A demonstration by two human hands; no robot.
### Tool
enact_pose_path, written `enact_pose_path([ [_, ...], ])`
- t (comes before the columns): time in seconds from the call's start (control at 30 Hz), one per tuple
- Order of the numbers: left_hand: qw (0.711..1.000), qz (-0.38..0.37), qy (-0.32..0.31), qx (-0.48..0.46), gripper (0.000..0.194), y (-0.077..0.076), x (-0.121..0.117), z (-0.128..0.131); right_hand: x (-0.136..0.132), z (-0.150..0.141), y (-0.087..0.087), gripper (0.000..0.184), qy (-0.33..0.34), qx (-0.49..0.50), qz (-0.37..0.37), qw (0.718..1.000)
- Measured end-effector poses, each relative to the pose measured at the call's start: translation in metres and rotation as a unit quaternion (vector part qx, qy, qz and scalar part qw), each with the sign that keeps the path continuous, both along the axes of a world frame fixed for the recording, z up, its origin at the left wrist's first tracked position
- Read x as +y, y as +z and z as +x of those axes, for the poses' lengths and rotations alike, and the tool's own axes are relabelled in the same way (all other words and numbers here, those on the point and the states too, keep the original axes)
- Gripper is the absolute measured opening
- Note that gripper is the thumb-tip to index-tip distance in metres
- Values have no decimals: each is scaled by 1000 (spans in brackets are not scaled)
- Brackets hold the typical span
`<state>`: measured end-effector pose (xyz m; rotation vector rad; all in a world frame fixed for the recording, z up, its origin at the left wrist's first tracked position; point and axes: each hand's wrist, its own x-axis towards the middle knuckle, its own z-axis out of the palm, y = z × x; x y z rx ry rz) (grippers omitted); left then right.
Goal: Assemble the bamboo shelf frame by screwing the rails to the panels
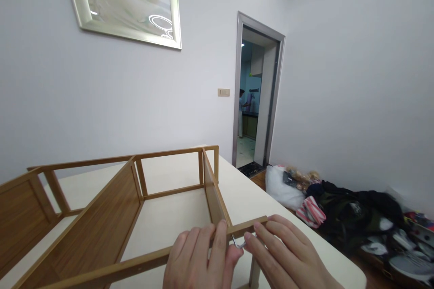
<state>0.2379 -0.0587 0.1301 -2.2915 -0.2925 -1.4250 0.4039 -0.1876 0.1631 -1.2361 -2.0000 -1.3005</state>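
A brown wooden shelf rack (98, 216) lies on its side on a white table (298, 235). My left hand (200, 257) is closed over the rack's near rail, by the joint with the end shelf board (213, 189). A bent metal hex key (239, 244) sits at that joint, its short end against the rail's near side. My right hand (288, 253) is closed at the rail's end, its fingertips on the hex key's long arm. The left thumb is close beneath the key. Fingers hide part of the rail, and the screw head cannot be made out.
Beyond the table's right edge, clothes (356, 207), a white bag (283, 187) and other items are piled low down. A doorway (251, 99) opens at the back, where a person stands in another room. A framed picture (129, 38) hangs on the wall behind the rack.
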Motion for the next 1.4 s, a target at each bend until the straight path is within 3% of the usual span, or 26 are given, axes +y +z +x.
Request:
enact_pose_path([
  [0.1,1000,1,2,1,25,-3,2,0,7,4,-11,29,6,7,44,999],
  [0.3,1000,-5,-9,2,23,-5,5,5,5,1,-12,29,-42,35,-4,999],
  [0.5,999,-38,-13,-22,22,-3,4,15,13,-1,-18,28,-39,88,40,995],
  [0.63,997,-61,-6,-36,21,1,1,20,16,-1,-18,28,-25,59,28,998],
  [0.9,998,-28,4,-48,21,0,1,22,16,2,-32,28,-74,70,64,993],
  [1.4,998,-33,9,-43,23,-2,2,22,21,-3,-38,27,-64,108,76,989],
])
